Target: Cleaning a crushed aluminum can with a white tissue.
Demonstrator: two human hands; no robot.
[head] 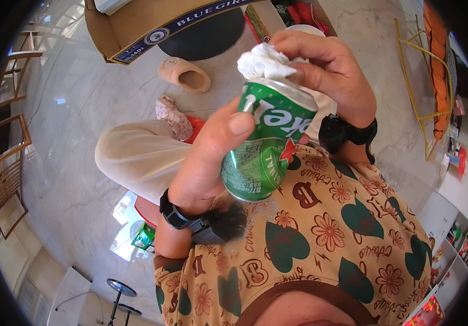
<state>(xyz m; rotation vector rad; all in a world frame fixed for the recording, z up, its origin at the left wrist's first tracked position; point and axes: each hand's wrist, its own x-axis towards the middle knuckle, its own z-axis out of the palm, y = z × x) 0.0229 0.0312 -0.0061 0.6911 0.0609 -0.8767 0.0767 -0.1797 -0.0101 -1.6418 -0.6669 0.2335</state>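
Observation:
My left hand (213, 150) grips a green aluminium drink can (254, 167), thumb along its near side and most fingers hidden behind it. The can is tilted, and its printing appears upside down. At the can's upper silver rim, my right hand (331, 69) pinches a crumpled white tissue or cloth (264, 63) between thumb and fingers. The wad lies against or just over that rim; the exact contact is hard to tell. Both wrists wear black bands with devices, and the can is in front of my patterned shirt (327, 228).
An open cardboard box (132, 28) stands on the marble floor beside a dark round object (205, 38). Nearer are a beige slipper (184, 75) and a foot in a floral sock (172, 118). Wooden chairs (7, 163) are at left, a yellow metal frame (417, 93) at right.

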